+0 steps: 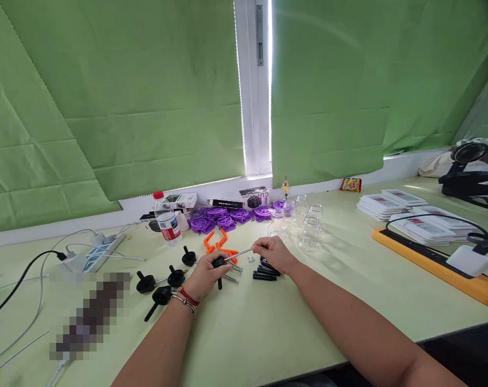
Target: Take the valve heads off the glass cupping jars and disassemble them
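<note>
A metal rod (238,255) with a black knob (219,262) at its near end is held just above the table (328,317), between the two hands. The knob is gripped by the left hand (201,277), with the fingers closed around it; the far tip of the rod is pinched between the thumb and fingertips of the right hand (274,253). Whether a small part is also enclosed at that tip cannot be told.

Just beneath the rod, small metal nuts (251,259) are scattered, and several black cylinders (264,276) are laid side by side below the right hand. To the left of the left hand, more black knobbed pieces (175,277) are spread out. Beyond the hands, orange parts (212,243) are seen, backed by a row of purple parts (241,215). This row is flanked by a red-capped bottle (169,226) on the left and clear jars (309,236) on the right. Farther right, white packets (423,228) are stacked.
</note>
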{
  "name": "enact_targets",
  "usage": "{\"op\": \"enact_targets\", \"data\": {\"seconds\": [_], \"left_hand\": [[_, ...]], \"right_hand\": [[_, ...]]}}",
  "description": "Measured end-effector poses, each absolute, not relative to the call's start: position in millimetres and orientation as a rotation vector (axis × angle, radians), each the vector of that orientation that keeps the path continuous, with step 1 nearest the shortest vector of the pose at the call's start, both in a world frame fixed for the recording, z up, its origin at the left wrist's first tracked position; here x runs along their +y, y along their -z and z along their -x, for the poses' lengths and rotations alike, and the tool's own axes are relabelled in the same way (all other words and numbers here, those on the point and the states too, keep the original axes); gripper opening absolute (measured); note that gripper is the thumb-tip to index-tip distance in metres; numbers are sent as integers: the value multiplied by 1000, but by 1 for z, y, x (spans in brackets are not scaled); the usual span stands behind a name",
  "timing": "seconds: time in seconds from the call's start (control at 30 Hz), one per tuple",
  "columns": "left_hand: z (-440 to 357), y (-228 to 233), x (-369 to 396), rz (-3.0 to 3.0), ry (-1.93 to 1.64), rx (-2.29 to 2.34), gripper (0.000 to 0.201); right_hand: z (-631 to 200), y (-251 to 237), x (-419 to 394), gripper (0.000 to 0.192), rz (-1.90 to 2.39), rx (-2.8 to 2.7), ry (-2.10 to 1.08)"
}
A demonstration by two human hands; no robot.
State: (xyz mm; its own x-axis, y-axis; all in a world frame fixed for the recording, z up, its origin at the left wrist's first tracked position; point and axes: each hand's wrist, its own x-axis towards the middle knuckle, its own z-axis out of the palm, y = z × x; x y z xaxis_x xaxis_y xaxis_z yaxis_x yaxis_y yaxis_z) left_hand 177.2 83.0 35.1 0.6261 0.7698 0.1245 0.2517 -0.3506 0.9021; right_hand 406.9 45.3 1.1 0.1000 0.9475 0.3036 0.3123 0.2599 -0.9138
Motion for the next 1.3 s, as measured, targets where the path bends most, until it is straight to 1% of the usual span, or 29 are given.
{"op": "enact_targets", "data": {"seconds": [0.23, 0.4, 0.7, 0.87, 1.1, 1.17, 1.3], "left_hand": [[-176, -34, 85, -1933, -678, 812, 29], [-176, -31, 87, -1943, -692, 801, 30], [-178, -31, 85, -1968, -694, 792, 24], [-178, -28, 87, -1979, -699, 800, 27], [-177, -26, 87, -1970, -684, 814, 24], [-178, -27, 87, -1949, -725, 834, 26], [-179, -26, 89, -1794, -839, 877, 42]], "right_hand": [[-406, 3, 47, 21, 1155, -1371, -822], [-407, 2, 47, 25, 1173, -1298, -899], [-408, 5, 47, 27, 1308, -1422, -797], [-406, 2, 45, 30, 1333, -1472, -807], [-406, 3, 46, 37, 1347, -1574, -845], [-405, 2, 46, 36, 1338, -1545, -841], [-404, -1, 44, 33, 1269, -1432, -826]]}}
